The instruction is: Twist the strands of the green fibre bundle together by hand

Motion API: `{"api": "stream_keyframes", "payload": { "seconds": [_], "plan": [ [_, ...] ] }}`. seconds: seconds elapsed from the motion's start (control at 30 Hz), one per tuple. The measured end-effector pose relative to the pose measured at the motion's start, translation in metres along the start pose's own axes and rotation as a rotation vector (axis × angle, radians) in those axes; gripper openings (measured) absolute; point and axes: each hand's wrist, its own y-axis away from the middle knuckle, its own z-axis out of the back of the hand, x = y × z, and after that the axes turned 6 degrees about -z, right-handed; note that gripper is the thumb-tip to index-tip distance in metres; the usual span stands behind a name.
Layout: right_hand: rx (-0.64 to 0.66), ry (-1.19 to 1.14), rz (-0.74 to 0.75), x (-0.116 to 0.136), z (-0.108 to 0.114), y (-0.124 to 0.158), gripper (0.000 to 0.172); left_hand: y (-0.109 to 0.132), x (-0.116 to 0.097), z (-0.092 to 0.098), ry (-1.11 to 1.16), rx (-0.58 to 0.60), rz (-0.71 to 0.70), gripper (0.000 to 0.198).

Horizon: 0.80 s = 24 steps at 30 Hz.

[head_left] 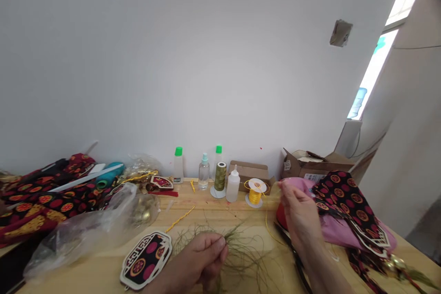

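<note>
My left hand is closed in a pinch around a bundle of thin olive-green threads, whose loose ends fan out over the table. Raised to the right, my right hand has its fingertips pressed together; whatever they hold is too fine to make out. Beside my left wrist lies a lantern-shaped ornament with a white frame, patterned dark fabric and a yellow cord. A long dark tool lies by my right forearm, partly hidden by it.
Along the wall stand an olive thread spool, a white squeeze bottle, a clear bottle, a yellow cord spool and cardboard boxes. Plastic bags and patterned fabric lie left; pink cloth lies right.
</note>
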Motion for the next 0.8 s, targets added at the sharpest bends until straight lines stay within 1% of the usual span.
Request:
{"api": "stream_keyframes", "payload": {
  "seconds": [0.03, 0.07, 0.1, 0.17, 0.23, 0.27, 0.3, 0.33, 0.37, 0.43, 0.47, 0.57, 0.63, 0.7, 0.8],
  "plan": [
    [-0.023, -0.004, 0.007, 0.006, 0.004, -0.002, 0.024, -0.002, 0.001, 0.003, 0.039, -0.052, -0.010, 0.033],
    [-0.019, 0.014, 0.008, 0.013, 0.006, -0.002, 0.025, -0.003, 0.001, 0.006, 0.083, -0.116, -0.027, 0.032],
    [0.026, 0.065, 0.004, 0.020, 0.008, 0.000, 0.025, -0.006, 0.002, 0.009, 0.125, -0.185, -0.053, 0.033],
    [0.209, 0.231, 0.018, 0.032, 0.005, 0.007, 0.025, -0.011, 0.004, 0.013, 0.182, -0.307, -0.121, 0.035],
    [0.471, 0.398, 0.023, 0.036, -0.005, 0.020, 0.029, -0.015, 0.006, 0.013, 0.192, -0.378, -0.193, 0.036],
    [0.604, 0.456, 0.030, 0.035, -0.012, 0.028, 0.031, -0.017, 0.006, 0.012, 0.195, -0.407, -0.223, 0.036],
    [0.716, 0.504, 0.023, 0.031, -0.021, 0.035, 0.029, -0.017, 0.006, 0.011, 0.198, -0.432, -0.250, 0.034],
    [0.790, 0.540, 0.020, 0.025, -0.030, 0.043, 0.027, -0.018, 0.006, 0.008, 0.202, -0.449, -0.269, 0.033],
    [0.827, 0.564, 0.020, 0.017, -0.039, 0.049, 0.024, -0.017, 0.005, 0.006, 0.210, -0.458, -0.284, 0.031],
    [0.843, 0.567, 0.030, -0.002, -0.055, 0.058, 0.017, -0.015, 0.003, 0.001, 0.247, -0.451, -0.297, 0.029],
    [0.851, 0.586, 0.065, -0.012, -0.060, 0.061, 0.014, -0.014, 0.001, -0.002, 0.278, -0.440, -0.295, 0.029],
    [0.767, 0.714, 0.167, -0.031, -0.067, 0.062, 0.010, -0.009, -0.004, -0.009, 0.357, -0.417, -0.256, 0.027],
    [0.708, 0.749, 0.209, -0.036, -0.066, 0.062, 0.010, -0.006, -0.006, -0.012, 0.347, -0.430, -0.226, 0.026],
    [0.679, 0.743, 0.227, -0.037, -0.063, 0.062, 0.014, -0.005, -0.008, -0.012, 0.284, -0.447, -0.208, 0.028],
    [0.630, 0.714, 0.229, -0.038, -0.060, 0.063, 0.012, -0.006, -0.007, -0.010, 0.192, -0.421, -0.174, 0.033]
  ]
}}
